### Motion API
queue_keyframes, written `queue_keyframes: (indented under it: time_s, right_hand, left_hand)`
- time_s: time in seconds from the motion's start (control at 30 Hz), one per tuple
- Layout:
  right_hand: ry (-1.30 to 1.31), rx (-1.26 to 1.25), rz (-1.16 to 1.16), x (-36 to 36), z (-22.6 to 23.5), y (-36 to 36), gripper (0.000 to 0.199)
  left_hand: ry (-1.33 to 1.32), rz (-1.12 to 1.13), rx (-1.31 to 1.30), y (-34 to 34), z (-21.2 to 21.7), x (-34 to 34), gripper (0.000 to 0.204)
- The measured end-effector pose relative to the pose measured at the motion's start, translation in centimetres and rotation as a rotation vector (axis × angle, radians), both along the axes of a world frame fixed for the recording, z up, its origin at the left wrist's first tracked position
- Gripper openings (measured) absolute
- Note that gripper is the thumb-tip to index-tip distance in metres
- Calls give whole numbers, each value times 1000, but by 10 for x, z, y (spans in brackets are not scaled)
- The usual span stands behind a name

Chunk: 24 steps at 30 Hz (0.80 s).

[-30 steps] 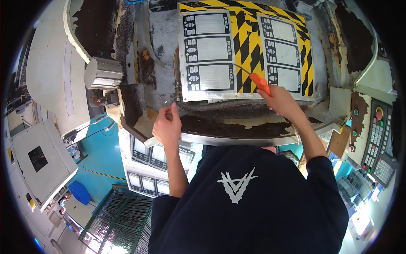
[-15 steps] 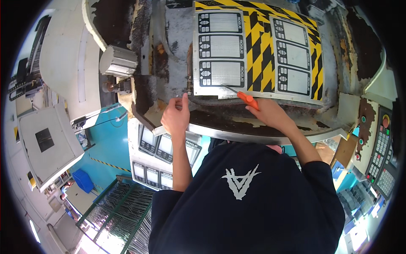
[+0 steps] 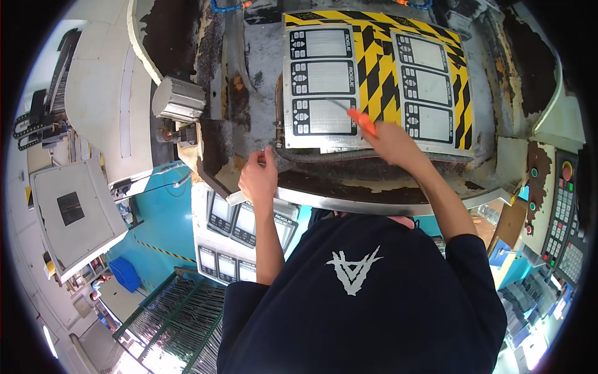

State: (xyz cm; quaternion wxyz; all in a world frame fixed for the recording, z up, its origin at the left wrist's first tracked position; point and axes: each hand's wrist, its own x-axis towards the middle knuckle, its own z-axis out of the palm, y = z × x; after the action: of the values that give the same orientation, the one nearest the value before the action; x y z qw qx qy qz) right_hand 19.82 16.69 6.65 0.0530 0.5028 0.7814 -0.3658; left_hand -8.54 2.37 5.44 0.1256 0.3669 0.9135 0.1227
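Note:
My right hand (image 3: 393, 144) is closed round the orange handle of a tool (image 3: 362, 121) with a thin metal shaft. The shaft's tip lies over the lowest left panel of a flat sheet printed with black-framed panels (image 3: 321, 142); whether it touches cannot be told. Beside the sheet's near left corner is my left hand (image 3: 258, 179), its fingers loosely curled and the thumb a little apart, nothing visible in it. A second column of printed panels (image 3: 427, 87) runs down the right, with yellow-and-black striped tape (image 3: 378, 81) between the columns.
The worn machine bed (image 3: 249, 118) has a raised metal front edge (image 3: 374, 203). A ribbed grey cylinder (image 3: 179, 100) stands at left, a button control panel (image 3: 557, 218) at right. More printed sheets (image 3: 227, 267) lie below my left forearm, near a green rack (image 3: 171, 311).
My right hand has moved the orange-handled tool up and away from the sheet's near edge. My left thumb has drawn closer to the fingers. The view has shifted slightly.

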Motion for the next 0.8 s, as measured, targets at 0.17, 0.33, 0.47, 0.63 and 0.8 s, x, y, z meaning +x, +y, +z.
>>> queue_keyframes:
  time_s: [0.17, 0.33, 0.47, 0.63, 0.8]
  right_hand:
    - [65, 7, -87, -44, -6, 49, 55]
    - [55, 5, -154, -76, -2, 68, 54]
    - [24, 333, -55, -93, -15, 80, 53]
    - [40, 143, -142, -101, 5, 103, 52]
    - [30, 282, -27, -80, -1, 78, 52]
  left_hand:
    - [-19, 6, -14, 2, 2, 1, 41]
    - [-31, 30, -37, 0, 7, 1, 42]
    - [-30, 16, -32, 2, 9, 2, 43]
    - [-34, 13, -30, 0, 7, 1, 43]
    - [-2, -14, 15, 0, 3, 2, 41]
